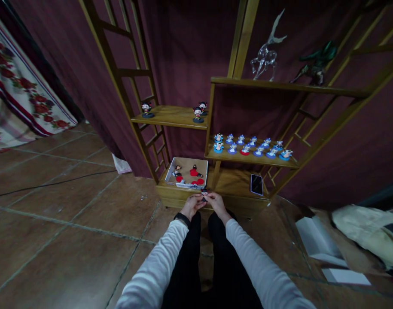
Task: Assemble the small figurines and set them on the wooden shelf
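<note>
Between my two hands, in front of the lowest shelf, is a small black-haired figurine [204, 193] held upright. My left hand [193, 204] pinches it from the left, and my right hand [217, 203] grips it from the right. Its lower part is partly hidden by my fingers. Just beyond my left hand a shallow open box [172, 168] stands on the bottom shelf, with several red and black figurine pieces [194, 172] lying in it. Similar black-haired figurines stand on the upper left shelf, one figurine [147, 109] at its left end and two at its right end.
Several blue-and-white figurines [260, 151] stand in two rows on the middle right shelf [235, 156]. A phone [256, 184] lies on the bottom shelf. A clear deer statue [265, 58] and a dark green statue [318, 64] stand on top. White boxes [318, 240] lie on the floor at right.
</note>
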### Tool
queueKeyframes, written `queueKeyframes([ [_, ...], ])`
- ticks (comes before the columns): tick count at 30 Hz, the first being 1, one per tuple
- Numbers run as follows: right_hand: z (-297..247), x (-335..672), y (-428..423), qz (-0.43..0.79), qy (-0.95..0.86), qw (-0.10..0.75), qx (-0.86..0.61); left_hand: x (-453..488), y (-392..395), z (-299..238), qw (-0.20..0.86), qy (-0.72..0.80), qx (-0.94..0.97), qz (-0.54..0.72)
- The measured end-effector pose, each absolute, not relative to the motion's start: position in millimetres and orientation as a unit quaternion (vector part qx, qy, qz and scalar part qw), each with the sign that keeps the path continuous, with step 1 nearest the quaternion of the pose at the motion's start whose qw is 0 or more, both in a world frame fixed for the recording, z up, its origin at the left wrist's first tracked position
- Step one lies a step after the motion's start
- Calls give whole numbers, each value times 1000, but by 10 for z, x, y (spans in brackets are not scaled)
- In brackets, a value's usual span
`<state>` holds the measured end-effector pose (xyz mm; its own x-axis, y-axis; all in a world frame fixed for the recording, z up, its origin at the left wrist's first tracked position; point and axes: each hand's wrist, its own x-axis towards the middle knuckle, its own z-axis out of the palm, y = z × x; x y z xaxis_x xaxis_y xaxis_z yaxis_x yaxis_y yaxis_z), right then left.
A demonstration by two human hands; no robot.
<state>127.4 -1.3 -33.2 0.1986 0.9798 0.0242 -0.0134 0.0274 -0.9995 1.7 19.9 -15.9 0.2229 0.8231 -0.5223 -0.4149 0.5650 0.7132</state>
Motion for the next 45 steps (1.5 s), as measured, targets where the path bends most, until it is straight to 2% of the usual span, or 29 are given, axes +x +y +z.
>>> queueKeyframes([
  [22,-332,1290,-31,525,-410,553,-500,-30,206,-196,758,448,225,418],
  [38,-284,1261,-79,467,-437,574,-511,-15,99,-102,753,433,225,442],
  [45,-314,1251,-76,485,-440,590,-473,-19,55,-76,746,422,242,454],
])
